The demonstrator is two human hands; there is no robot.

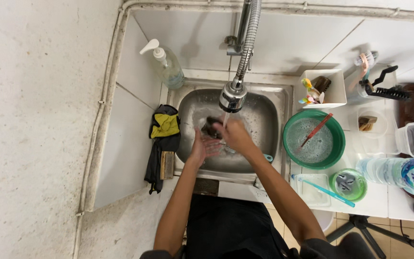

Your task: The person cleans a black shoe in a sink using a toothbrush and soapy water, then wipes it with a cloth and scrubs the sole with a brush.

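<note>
So, both hands are over the sink, right under the tap, with water running down onto them. The left hand lies palm up with fingers spread, not gripping anything that I can see. The right hand sits above and slightly behind it, fingers curled around a small dark thing; can't tell what it is, maybe a sponge or scrubber. That dark thing sticks out to the left of the right hand, just above the left fingertips, so the right hand has it and the left is just beside. No clear long axis on it. A green bowl with soapy water sits to the right.
</note>
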